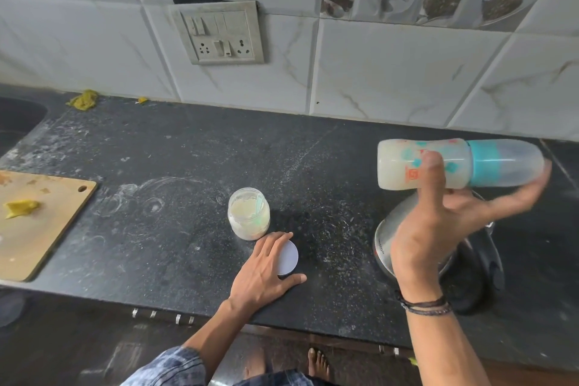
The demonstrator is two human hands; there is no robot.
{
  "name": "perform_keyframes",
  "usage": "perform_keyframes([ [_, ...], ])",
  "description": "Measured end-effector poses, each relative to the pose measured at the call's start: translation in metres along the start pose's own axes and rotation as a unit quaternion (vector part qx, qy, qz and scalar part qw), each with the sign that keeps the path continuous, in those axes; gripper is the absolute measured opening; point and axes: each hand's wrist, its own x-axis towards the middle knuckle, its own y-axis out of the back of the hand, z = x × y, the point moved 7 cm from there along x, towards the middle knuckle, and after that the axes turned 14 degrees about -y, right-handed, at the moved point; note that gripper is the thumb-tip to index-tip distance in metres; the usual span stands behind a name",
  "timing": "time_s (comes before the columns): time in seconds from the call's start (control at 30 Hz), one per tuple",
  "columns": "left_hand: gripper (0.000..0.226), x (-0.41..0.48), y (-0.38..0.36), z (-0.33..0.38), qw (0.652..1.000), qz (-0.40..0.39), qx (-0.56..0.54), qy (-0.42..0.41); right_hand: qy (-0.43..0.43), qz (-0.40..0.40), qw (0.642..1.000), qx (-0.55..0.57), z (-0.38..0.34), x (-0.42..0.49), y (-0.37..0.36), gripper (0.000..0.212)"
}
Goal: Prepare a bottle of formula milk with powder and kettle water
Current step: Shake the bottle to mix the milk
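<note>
**Feeding bottle held sideways above the kettle, powder jar open**

- Feeding bottle (398,166): milky contents, teal collar, clear cap. It lies level in the air at the right, above the kettle (383,244).
- Right hand (438,229): grip pinching the bottle, thumb across its front and fingers behind, these blurred.
- Left hand (263,269): grip spread, fingers flat on the white lid (289,257), which lies on the tabletop (188,150).
- Powder jar (249,218): uncapped and upright, just beyond the lid, with a scoop handle inside.
- Cutting board (40,229): far left, carrying a yellow scrap (22,208).
- Switchboard (219,33): on the tiled wall.
</note>
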Motion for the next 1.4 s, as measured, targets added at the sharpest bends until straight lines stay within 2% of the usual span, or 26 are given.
perform_keyframes([
  [0.07,0.096,0.000,0.000,0.000,1.000,0.002,0.000,-0.001,-0.047,-0.013,0.999,-0.016,0.011,-0.003,-0.005,0.105],
  [0.13,0.095,0.000,0.001,0.001,1.000,0.006,0.000,-0.001,-0.143,-0.078,0.986,-0.034,0.032,-0.017,-0.014,0.103],
  [0.17,0.096,0.000,0.001,0.001,1.000,0.004,-0.001,-0.001,-0.165,-0.093,0.981,-0.033,0.038,-0.024,-0.013,0.102],
  [0.3,0.097,0.001,0.001,0.001,1.000,0.007,-0.003,0.001,-0.091,-0.037,0.995,-0.016,0.029,-0.023,-0.001,0.100],
  [0.37,0.097,0.000,0.001,0.000,1.000,0.007,-0.002,0.001,-0.117,-0.043,0.992,-0.018,0.034,-0.017,-0.007,0.100],
  [0.43,0.096,0.000,0.001,0.000,1.000,0.006,-0.005,0.001,-0.161,-0.086,0.983,-0.031,0.038,-0.017,-0.017,0.101],
  [0.47,0.096,0.000,0.001,0.001,1.000,0.005,-0.006,0.000,-0.154,-0.086,0.984,-0.029,0.034,-0.015,-0.017,0.102],
  [0.6,0.098,0.001,0.000,0.000,1.000,0.007,-0.002,0.002,-0.026,-0.020,0.999,-0.007,0.011,-0.001,0.000,0.105],
  [0.63,0.098,0.000,0.000,-0.001,1.000,0.006,-0.001,0.003,-0.022,-0.017,1.000,-0.010,0.014,0.000,0.001,0.105],
  [0.77,0.098,-0.001,0.000,-0.002,1.000,0.004,-0.007,0.004,-0.162,-0.092,0.982,-0.026,0.036,-0.018,-0.015,0.104],
  [0.97,0.098,0.000,0.000,-0.002,1.000,0.004,-0.003,0.007,0.018,-0.044,0.999,-0.021,0.000,-0.001,-0.005,0.102],
  [1.03,0.098,-0.001,-0.001,-0.002,1.000,0.001,-0.006,0.007,-0.028,-0.043,0.998,-0.030,0.015,-0.002,-0.005,0.104],
  [1.13,0.098,0.000,-0.002,-0.002,1.000,0.002,-0.010,0.006,-0.200,-0.114,0.973,-0.025,0.043,-0.026,-0.017,0.104],
  [1.17,0.098,0.000,-0.002,-0.002,1.000,0.000,-0.009,0.004,-0.206,-0.123,0.971,-0.024,0.044,-0.031,-0.015,0.103],
  [1.23,0.099,0.000,-0.001,-0.002,1.000,0.004,-0.007,0.007,-0.146,-0.121,0.982,-0.024,0.030,-0.029,-0.012,0.102],
  [1.33,0.098,0.000,0.000,-0.002,1.000,0.005,-0.008,0.009,-0.002,-0.102,0.995,-0.017,-0.001,-0.017,-0.011,0.103],
  [1.4,0.099,0.000,-0.001,-0.002,1.000,0.001,-0.010,0.008,0.012,-0.081,0.996,-0.020,0.001,-0.013,-0.010,0.105],
])
